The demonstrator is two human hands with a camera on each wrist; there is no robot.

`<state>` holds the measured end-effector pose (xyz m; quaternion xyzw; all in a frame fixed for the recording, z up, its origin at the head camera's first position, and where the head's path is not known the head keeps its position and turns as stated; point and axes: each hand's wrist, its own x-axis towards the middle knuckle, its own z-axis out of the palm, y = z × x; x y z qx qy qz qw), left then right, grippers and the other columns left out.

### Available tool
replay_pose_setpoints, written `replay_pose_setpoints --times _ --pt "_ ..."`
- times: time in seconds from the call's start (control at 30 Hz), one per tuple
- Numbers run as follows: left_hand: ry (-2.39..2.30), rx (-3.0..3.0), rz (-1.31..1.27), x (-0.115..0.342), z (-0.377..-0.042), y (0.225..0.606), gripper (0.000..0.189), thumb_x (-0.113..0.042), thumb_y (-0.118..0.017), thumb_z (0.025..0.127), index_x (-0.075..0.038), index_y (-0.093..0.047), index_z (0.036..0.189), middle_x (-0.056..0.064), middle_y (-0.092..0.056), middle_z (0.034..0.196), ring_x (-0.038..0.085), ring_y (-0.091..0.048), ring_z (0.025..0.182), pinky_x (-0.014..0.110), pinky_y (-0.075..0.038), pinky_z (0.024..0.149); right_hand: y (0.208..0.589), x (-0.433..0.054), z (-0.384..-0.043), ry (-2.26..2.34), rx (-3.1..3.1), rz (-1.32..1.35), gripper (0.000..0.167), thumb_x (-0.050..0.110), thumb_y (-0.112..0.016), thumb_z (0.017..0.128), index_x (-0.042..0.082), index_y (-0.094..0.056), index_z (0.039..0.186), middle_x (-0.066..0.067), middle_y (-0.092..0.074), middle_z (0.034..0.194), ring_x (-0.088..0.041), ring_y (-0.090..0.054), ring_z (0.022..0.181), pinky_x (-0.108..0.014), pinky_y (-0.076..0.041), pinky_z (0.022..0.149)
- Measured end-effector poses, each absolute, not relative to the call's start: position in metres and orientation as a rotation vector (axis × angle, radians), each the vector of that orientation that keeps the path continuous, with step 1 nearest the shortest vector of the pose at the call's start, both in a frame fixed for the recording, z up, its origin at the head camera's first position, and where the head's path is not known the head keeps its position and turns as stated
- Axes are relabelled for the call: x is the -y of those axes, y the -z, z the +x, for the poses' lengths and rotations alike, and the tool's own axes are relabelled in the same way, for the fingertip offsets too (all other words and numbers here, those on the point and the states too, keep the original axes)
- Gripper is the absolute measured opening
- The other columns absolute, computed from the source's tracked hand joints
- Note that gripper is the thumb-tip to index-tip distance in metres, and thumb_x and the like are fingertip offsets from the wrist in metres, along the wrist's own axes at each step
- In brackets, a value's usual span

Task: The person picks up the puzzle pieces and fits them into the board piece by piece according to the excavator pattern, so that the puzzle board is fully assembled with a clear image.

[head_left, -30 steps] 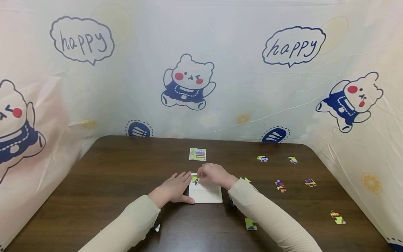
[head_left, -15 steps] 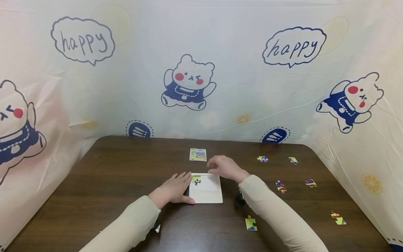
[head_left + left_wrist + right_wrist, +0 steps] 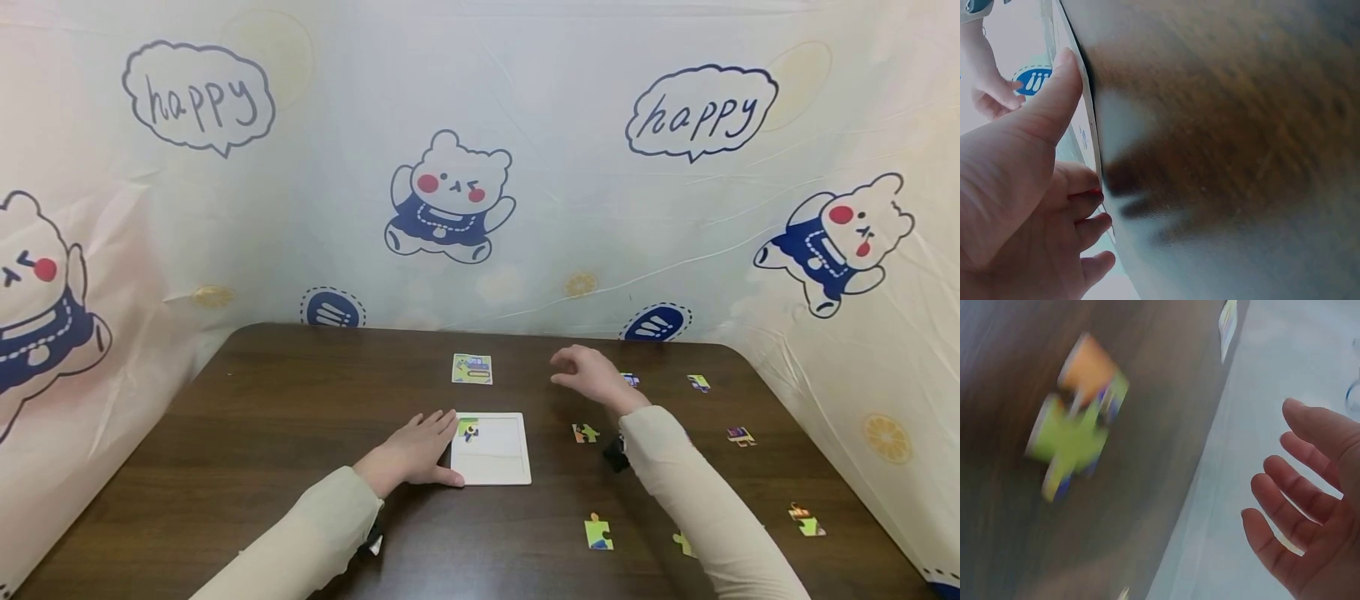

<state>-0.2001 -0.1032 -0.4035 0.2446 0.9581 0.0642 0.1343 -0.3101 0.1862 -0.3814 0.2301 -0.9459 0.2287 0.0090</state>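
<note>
A white puzzle tray (image 3: 491,462) lies on the table, with one green and yellow puzzle piece (image 3: 468,429) in its upper left corner. My left hand (image 3: 420,450) rests along the tray's left edge, fingers spread and thumb at the lower corner. In the head view my right hand (image 3: 592,375) is above the table, right of a small picture card (image 3: 472,369), partly covering a blue puzzle piece (image 3: 630,379). Its fingers are loosely bent and hold nothing in the right wrist view. Below it lies an orange and green puzzle piece (image 3: 585,433), blurred in the right wrist view.
More puzzle pieces lie scattered at the right: a green and blue piece (image 3: 598,532), a purple piece (image 3: 741,436), an orange and green piece (image 3: 806,520) and a far piece (image 3: 698,382). The right sleeve (image 3: 697,492) partly hides a green piece (image 3: 684,544). A printed curtain (image 3: 555,233) stands behind.
My right hand has let go of the puzzle piece in the tray's corner and moved right and away over the table. My left hand stays at the tray's edge.
</note>
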Motion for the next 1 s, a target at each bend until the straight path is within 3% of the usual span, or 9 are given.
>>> replay_pose_setpoints --times 0.43,0.77,1.0 --pt "-0.167 -2.783 0.711 0.103 -0.201 0.405 0.089 -0.055 -0.063 0.078 0.003 -0.034 0.140 0.016 -0.028 0.146 0.031 -0.024 0.134 0.048 -0.020 0.106 0.398 -0.271 -0.333 -0.723 2.986 0.490 0.039 0.012 -0.067 0.084 -0.008 -0.056 0.116 -0.024 -0.056 0.113 -0.039 -0.052 0.105 -0.051 -0.041 0.087" --pt "-0.150 -2.781 0.714 0.102 -0.201 0.405 0.089 -0.056 -0.062 0.079 0.002 -0.033 0.140 0.016 -0.028 0.146 0.031 -0.024 0.134 0.048 -0.020 0.106 0.419 -0.304 -0.340 -0.549 3.167 0.402 0.041 0.010 -0.063 0.086 -0.012 -0.053 0.119 -0.030 -0.052 0.115 -0.042 -0.049 0.107 -0.054 -0.037 0.091" --pt "-0.146 -2.776 0.723 0.102 -0.201 0.403 0.089 -0.056 -0.062 0.079 0.002 -0.034 0.140 0.015 -0.028 0.146 0.031 -0.024 0.134 0.047 -0.020 0.106 0.423 -0.305 -0.341 -0.406 3.205 0.369 0.033 0.009 -0.060 0.087 -0.007 -0.059 0.116 -0.024 -0.056 0.106 -0.033 -0.052 0.092 -0.053 -0.042 0.084"
